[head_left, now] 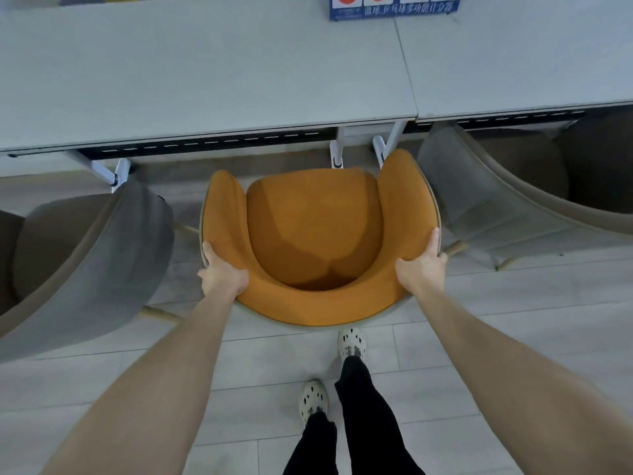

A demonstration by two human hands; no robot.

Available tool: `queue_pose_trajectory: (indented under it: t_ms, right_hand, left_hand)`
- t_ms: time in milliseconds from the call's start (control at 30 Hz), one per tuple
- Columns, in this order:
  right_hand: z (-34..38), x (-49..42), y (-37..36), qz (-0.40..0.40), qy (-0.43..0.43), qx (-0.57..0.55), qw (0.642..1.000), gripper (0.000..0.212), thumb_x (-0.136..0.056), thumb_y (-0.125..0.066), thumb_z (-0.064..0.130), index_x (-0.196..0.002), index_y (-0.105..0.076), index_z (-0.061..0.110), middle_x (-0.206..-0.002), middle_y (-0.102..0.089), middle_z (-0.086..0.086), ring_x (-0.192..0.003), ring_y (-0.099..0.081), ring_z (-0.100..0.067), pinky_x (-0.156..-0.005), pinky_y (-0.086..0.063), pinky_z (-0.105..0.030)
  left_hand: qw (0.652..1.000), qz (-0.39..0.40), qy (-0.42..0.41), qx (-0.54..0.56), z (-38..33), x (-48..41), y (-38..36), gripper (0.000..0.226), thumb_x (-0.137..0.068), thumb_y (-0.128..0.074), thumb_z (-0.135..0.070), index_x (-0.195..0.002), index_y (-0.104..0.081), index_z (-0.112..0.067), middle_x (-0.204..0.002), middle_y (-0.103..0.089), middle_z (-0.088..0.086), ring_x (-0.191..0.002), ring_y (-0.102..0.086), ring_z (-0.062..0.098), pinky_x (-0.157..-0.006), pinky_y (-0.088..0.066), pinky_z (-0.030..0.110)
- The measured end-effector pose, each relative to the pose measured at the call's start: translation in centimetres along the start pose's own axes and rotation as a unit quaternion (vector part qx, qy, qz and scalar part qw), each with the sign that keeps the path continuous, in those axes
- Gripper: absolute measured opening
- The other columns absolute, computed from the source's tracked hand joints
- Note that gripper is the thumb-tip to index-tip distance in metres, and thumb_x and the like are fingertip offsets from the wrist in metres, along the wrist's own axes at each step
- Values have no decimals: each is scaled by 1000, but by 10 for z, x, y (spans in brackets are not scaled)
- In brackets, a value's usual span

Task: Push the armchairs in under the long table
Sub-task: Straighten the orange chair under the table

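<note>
An orange armchair (313,231) stands in front of the long pale grey table (205,73), its seat facing the table edge and its front just short of the tabletop. My left hand (222,274) grips the left side of its curved backrest. My right hand (423,265) grips the right side of the backrest. A grey armchair (99,262) stands to the left, pulled out from the table. Another grey armchair (479,200) on the right sits partly under the table.
White table legs (337,154) stand just beyond the orange chair's front. A blue scoreboard box (394,6) sits on the tabletop at the far edge. My feet in white shoes (351,344) stand on pale floorboards behind the chair.
</note>
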State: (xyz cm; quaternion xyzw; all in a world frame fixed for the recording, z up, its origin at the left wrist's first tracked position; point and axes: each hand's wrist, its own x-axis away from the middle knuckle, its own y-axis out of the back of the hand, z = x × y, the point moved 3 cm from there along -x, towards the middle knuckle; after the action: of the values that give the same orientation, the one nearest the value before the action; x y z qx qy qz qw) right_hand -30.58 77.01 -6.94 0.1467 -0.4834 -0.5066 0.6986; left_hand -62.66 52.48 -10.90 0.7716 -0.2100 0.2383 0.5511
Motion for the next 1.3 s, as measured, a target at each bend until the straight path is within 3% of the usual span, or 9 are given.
queue_pose_trajectory:
  t_ms: [167,233,433,600,1300]
  right_hand:
    - [-17,31,-8,9,-1,12,1000,122,-89,-84,40,-168,9,44,-168,-22,-14,-136,-52,-41,-100,-50,-49]
    - [-20,35,-12,9,-3,12,1000,124,-88,-85,37,-167,9,44,-168,-22,-15,-138,-51,-42,-102,-50,-50]
    - [-21,43,-20,0,-4,15,1000,121,-87,-82,29,-167,8,45,-163,-27,-14,-127,-56,-41,-93,-50,-46]
    - [-15,44,-26,-28,3,11,1000,112,-89,-71,19,-168,5,45,-161,-29,-13,-96,-51,-30,-79,-49,-41]
    - [1,35,-40,-54,0,-7,999,107,-88,-64,15,-168,2,43,-154,-33,-11,-94,-53,-29,-80,-51,-42]
  left_hand:
    - [1000,1,9,4,33,16,8,119,-91,-80,-29,-166,11,-44,-153,-41,26,-123,-60,46,-106,-51,54]
    - [1000,-2,10,7,42,18,10,119,-91,-81,-30,-165,11,-45,-151,-43,25,-122,-62,46,-107,-52,54]
    - [1000,-6,2,15,55,21,14,115,-93,-77,-30,-166,11,-44,-151,-43,24,-124,-61,46,-104,-51,53]
    - [1000,-11,7,12,52,16,16,111,-96,-74,-28,-166,11,-43,-153,-41,24,-124,-60,47,-102,-53,55]
    - [999,-49,-9,-7,34,5,27,105,-96,-71,-26,-167,6,-40,-151,-41,25,-121,-60,48,-97,-53,54]
